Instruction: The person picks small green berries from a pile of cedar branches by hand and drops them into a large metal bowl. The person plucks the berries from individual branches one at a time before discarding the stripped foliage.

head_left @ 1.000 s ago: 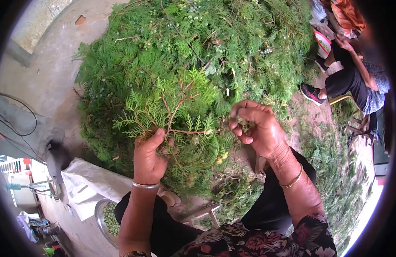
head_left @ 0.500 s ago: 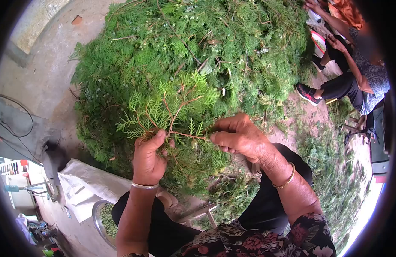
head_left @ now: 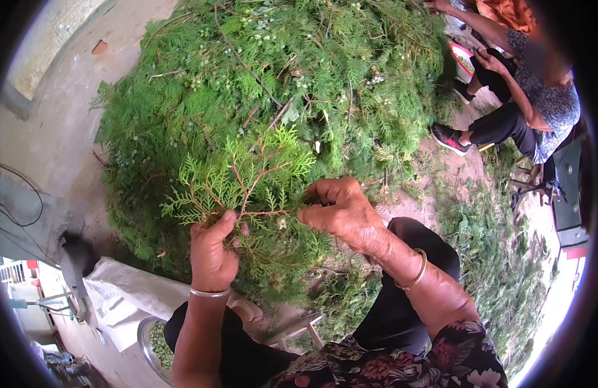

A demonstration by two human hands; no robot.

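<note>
A leafy evergreen sprig [head_left: 250, 178] with flat, scale-like green leaves and reddish stems is held up in front of me. My left hand [head_left: 215, 252] is closed on its stem, thumb on top. My right hand [head_left: 341, 210] pinches the end of a side stem that runs out to the right; whether a small cone sits in those fingertips is hidden. One pale cone [head_left: 281, 223] shows just below that side stem. Behind both hands rises a big heap of cut evergreen branches [head_left: 273, 84].
A metal bowl [head_left: 142, 343] of small green cones stands at lower left by a white sack [head_left: 127, 294]. Part of a wooden stool [head_left: 295, 328] shows between my legs. A seated person [head_left: 538, 97] is at upper right near a red-rimmed basin [head_left: 462, 61]. Loose sprigs [head_left: 486, 258] litter the ground.
The whole view has shifted slightly, so the heap and the other person appear further left. Both hands keep their hold on the sprig and its side stem.
</note>
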